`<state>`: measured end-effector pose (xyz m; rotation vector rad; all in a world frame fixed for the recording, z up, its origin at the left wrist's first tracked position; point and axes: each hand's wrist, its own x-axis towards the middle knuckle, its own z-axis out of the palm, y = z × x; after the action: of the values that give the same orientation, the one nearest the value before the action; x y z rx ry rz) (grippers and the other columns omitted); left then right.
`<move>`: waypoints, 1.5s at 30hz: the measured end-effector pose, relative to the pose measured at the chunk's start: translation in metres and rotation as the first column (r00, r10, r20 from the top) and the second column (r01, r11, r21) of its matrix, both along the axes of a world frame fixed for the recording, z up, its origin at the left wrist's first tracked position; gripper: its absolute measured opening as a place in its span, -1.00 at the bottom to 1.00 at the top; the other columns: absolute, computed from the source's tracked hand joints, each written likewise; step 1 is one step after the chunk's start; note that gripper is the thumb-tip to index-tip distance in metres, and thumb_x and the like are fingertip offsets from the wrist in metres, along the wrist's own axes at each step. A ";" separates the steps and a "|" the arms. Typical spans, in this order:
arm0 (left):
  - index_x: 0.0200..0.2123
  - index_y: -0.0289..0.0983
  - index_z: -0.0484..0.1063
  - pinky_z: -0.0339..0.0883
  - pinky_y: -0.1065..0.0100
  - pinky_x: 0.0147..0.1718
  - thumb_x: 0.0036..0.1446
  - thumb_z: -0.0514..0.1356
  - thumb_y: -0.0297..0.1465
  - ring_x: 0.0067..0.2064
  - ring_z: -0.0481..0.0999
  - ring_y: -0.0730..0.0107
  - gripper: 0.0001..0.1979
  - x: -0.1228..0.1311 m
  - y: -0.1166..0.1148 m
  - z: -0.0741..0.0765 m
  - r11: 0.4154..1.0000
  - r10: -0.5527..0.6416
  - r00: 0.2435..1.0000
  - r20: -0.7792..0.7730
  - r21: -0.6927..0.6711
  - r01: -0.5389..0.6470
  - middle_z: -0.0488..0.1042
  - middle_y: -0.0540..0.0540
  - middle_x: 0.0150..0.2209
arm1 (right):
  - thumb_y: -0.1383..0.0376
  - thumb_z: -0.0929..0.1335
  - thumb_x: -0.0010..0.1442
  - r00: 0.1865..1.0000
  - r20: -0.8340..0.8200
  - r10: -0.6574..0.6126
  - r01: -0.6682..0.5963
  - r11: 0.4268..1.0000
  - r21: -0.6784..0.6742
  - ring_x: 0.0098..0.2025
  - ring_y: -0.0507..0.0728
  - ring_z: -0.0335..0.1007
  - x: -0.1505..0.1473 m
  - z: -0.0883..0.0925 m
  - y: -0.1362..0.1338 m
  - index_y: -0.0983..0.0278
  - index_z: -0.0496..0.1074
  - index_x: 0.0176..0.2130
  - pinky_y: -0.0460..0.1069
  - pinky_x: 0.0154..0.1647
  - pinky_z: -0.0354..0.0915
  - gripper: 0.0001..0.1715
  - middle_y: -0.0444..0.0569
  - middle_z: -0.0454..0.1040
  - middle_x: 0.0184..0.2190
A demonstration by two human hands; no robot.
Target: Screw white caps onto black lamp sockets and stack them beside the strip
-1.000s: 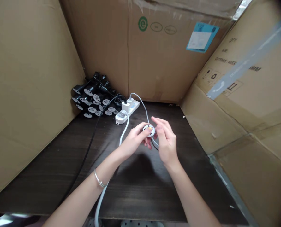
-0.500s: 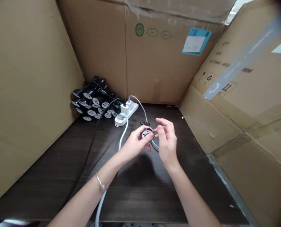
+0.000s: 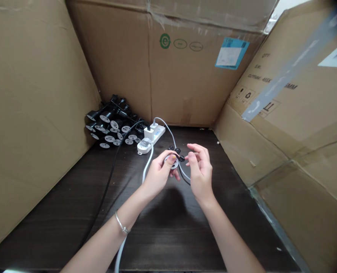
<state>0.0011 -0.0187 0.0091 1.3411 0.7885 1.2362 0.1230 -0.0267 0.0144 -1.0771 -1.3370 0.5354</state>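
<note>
Head view: we have the left hand (image 3: 158,174) pinching a round white plug (image 3: 172,161) between thumb and fingers, held up above the dark tabletop (image 3: 168,235). Right hand (image 3: 201,172) is just beside it, fingers (image 3: 195,148) loosely curled and part open, holding nothing we can see. Small black pieces (image 3: 176,151) sit right at the plug's upper edge, too small to tell what they are. We see a pale grey cable (image 3: 171,132) looping from a white power strip (image 3: 155,135) down past the hands; a second pale cable (image 3: 147,167) runs from the strip towards us under the left wrist. White charger (image 3: 149,133) is plugged into the strip. Black plugs with round white faces (image 3: 108,129) lie heaped left of the strip, against the cardboard box wall (image 3: 185,76). Black cable (image 3: 107,185) trails across the tabletop.
</note>
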 end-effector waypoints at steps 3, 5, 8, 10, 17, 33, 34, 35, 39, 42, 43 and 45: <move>-0.18 -0.33 0.28 0.21 0.42 -0.50 0.14 0.04 -0.13 -0.55 0.40 0.45 -0.63 0.000 -0.001 0.002 0.999 -0.040 0.999 0.004 -0.014 0.040 0.28 0.05 -0.59 | 0.18 0.20 0.21 1.000 -0.010 0.006 -0.006 1.000 -0.003 -0.25 0.01 0.32 0.000 0.000 0.000 0.25 0.34 -0.09 -0.04 -0.25 0.33 -0.69 0.03 0.25 -0.04; -0.18 -0.33 0.27 0.24 0.40 -0.45 0.12 0.07 -0.14 -0.51 0.41 0.44 -0.63 0.000 -0.001 0.003 0.996 -0.082 0.997 0.010 -0.040 0.083 0.33 0.02 -0.54 | 0.18 0.21 0.21 1.000 -0.017 0.013 -0.013 1.000 -0.007 -0.25 0.01 0.32 0.000 -0.001 0.000 0.25 0.34 -0.10 -0.04 -0.25 0.33 -0.69 0.02 0.25 -0.04; -0.20 -0.33 0.27 0.22 0.42 -0.49 0.11 0.08 -0.15 -0.55 0.40 0.46 -0.65 -0.002 0.000 0.002 0.996 -0.070 0.998 0.000 -0.059 0.070 0.32 0.04 -0.56 | 0.18 0.22 0.21 0.999 -0.028 0.017 -0.017 1.000 -0.013 -0.25 0.02 0.32 -0.001 -0.002 0.001 0.24 0.34 -0.10 -0.03 -0.24 0.32 -0.70 0.02 0.25 -0.04; -0.21 -0.33 0.27 0.19 0.43 -0.55 0.13 0.05 -0.15 -0.59 0.38 0.46 -0.65 -0.002 0.000 0.001 0.996 -0.045 0.999 0.008 -0.082 0.045 0.27 0.07 -0.61 | 0.18 0.22 0.21 0.999 -0.033 0.011 -0.012 1.000 -0.014 -0.25 0.02 0.32 -0.001 -0.003 0.001 0.24 0.33 -0.09 -0.02 -0.24 0.32 -0.69 0.02 0.25 -0.04; -0.21 -0.32 0.27 0.21 0.40 -0.52 0.17 0.01 -0.16 -0.57 0.39 0.45 -0.68 -0.014 -0.010 0.026 0.988 0.130 0.991 0.018 0.080 -0.131 0.21 0.07 -0.62 | 0.15 0.22 0.21 0.998 -0.060 -0.024 0.023 1.000 -0.009 -0.24 0.04 0.31 0.001 -0.006 0.006 0.23 0.33 -0.09 -0.01 -0.24 0.30 -0.68 0.01 0.26 -0.06; -0.03 -0.25 0.31 0.26 0.27 -0.20 0.14 0.01 -0.16 -0.18 0.43 0.21 -0.59 -0.137 0.072 0.112 0.722 0.690 0.141 -0.710 0.687 -0.077 0.43 -0.16 -0.19 | 0.14 0.19 0.21 0.992 -0.127 -0.013 0.009 1.000 -0.030 -0.27 0.03 0.30 0.000 -0.002 0.007 0.28 0.33 -0.13 -0.03 -0.30 0.30 -0.66 0.04 0.27 -0.09; 0.02 -0.26 0.28 0.25 0.24 -0.16 0.16 -0.02 -0.17 -0.12 0.41 0.16 -0.57 -0.139 0.083 0.110 0.757 0.653 0.048 -0.756 0.653 -0.021 0.41 -0.20 -0.13 | 0.14 0.19 0.21 0.993 -0.119 -0.011 0.007 0.999 -0.035 -0.28 0.03 0.30 0.000 -0.002 0.008 0.27 0.33 -0.13 -0.04 -0.30 0.30 -0.67 0.03 0.26 -0.09; 0.07 -0.26 0.25 0.25 0.22 -0.14 0.17 -0.05 -0.18 -0.09 0.40 0.12 -0.54 -0.141 0.093 0.110 0.786 0.618 -0.035 -0.785 0.618 0.013 0.38 -0.23 -0.09 | 0.14 0.19 0.21 0.994 -0.111 -0.008 0.003 0.999 -0.042 -0.28 0.02 0.30 0.001 -0.002 0.008 0.27 0.32 -0.13 -0.04 -0.30 0.30 -0.67 0.03 0.26 -0.09; 0.17 -0.22 0.15 0.28 0.18 -0.25 0.18 -0.11 -0.21 -0.12 0.42 0.00 -0.50 -0.153 0.116 0.111 0.819 0.561 -0.309 -0.768 0.570 0.071 0.36 -0.29 -0.13 | 0.14 0.18 0.22 0.996 -0.089 0.007 -0.013 0.998 -0.067 -0.32 0.00 0.28 0.001 -0.001 0.009 0.27 0.31 -0.13 -0.07 -0.35 0.29 -0.67 0.02 0.25 -0.10; 0.18 -0.18 0.13 0.29 0.21 -0.31 0.17 -0.10 -0.24 -0.13 0.41 -0.01 -0.49 -0.160 0.115 0.113 0.823 0.548 -0.415 -0.726 0.558 0.111 0.36 -0.29 -0.15 | 0.16 0.18 0.22 0.999 -0.037 0.004 -0.006 0.999 -0.037 -0.32 -0.01 0.27 0.000 0.001 0.008 0.26 0.31 -0.12 -0.08 -0.35 0.29 -0.69 0.03 0.24 -0.09; 0.18 -0.20 0.12 0.28 0.23 -0.32 0.16 -0.09 -0.25 -0.13 0.41 -0.01 -0.49 -0.162 0.112 0.113 0.820 0.551 -0.426 -0.717 0.561 0.115 0.36 -0.29 -0.14 | 0.17 0.18 0.22 1.000 -0.011 0.007 -0.007 1.000 -0.025 -0.30 0.00 0.27 -0.001 0.000 0.008 0.26 0.31 -0.10 -0.08 -0.33 0.29 -0.69 0.03 0.23 -0.07; 0.17 -0.26 0.11 0.28 0.26 -0.33 0.13 -0.05 -0.26 -0.13 0.40 0.02 -0.47 -0.164 0.106 0.111 0.804 0.572 -0.411 -0.710 0.585 0.109 0.36 -0.29 -0.14 | 0.19 0.19 0.21 0.999 0.045 0.018 -0.018 1.000 -0.007 -0.29 0.01 0.28 -0.002 -0.002 0.007 0.24 0.30 -0.06 -0.06 -0.29 0.29 -0.68 0.05 0.20 -0.03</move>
<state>-0.1630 0.0871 0.1205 2.7605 2.3377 0.0029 0.1211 -0.0199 0.0128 -1.0894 -1.3860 0.5319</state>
